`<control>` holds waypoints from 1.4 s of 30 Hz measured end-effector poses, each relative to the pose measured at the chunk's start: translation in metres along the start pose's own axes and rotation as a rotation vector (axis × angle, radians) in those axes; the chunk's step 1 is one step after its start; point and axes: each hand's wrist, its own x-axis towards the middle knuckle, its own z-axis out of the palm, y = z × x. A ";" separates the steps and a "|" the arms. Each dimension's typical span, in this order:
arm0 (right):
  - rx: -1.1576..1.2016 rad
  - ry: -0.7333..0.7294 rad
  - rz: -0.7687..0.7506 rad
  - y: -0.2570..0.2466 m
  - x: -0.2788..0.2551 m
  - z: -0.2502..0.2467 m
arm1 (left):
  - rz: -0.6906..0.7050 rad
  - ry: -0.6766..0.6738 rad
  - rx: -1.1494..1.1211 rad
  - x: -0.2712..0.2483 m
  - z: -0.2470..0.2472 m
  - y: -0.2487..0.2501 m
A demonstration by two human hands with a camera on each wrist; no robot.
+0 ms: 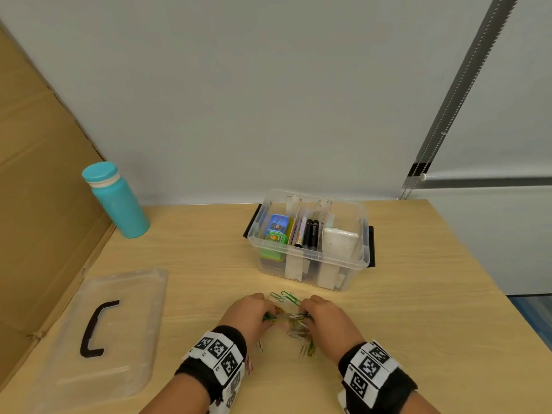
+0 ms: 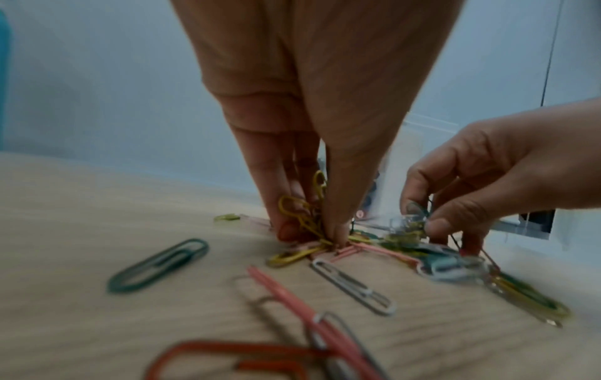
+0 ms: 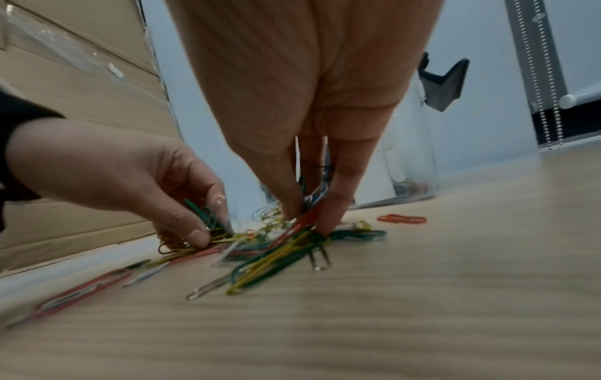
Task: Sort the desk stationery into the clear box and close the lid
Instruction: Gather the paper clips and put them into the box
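Observation:
Several coloured paper clips (image 1: pixel 291 322) lie in a loose pile on the wooden desk (image 1: pixel 418 294), in front of the clear box (image 1: pixel 343 260). My left hand (image 1: pixel 268 316) pinches a bunch of yellow clips (image 2: pixel 304 221) at the pile's left side. My right hand (image 1: pixel 304 315) pinches clips at the right side, seen as a red, green and yellow bunch (image 3: pixel 292 241) in the right wrist view. More clips (image 2: pixel 353 285) are scattered nearer to me. The box stands open, with small tins, markers and a white block in its compartments.
The clear lid (image 1: pixel 125 318) with its black handle (image 1: pixel 92 327) lies flat at the left. A teal bottle (image 1: pixel 116 201) stands at the back left beside a cardboard sheet (image 1: pixel 38 204). A stray red clip (image 3: pixel 401 219) lies to the right.

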 end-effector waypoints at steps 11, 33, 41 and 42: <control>0.503 0.126 0.086 0.003 -0.024 -0.058 | 0.002 0.279 -0.379 -0.014 -0.012 -0.015; -0.057 0.007 0.152 0.026 0.066 -0.138 | -0.029 0.317 -0.535 -0.031 -0.020 -0.008; -0.050 0.480 0.089 0.027 0.017 -0.126 | 0.010 0.352 -0.549 -0.037 -0.022 -0.005; -0.072 0.503 0.120 0.030 0.008 -0.119 | 0.017 0.351 -0.557 -0.038 -0.025 -0.001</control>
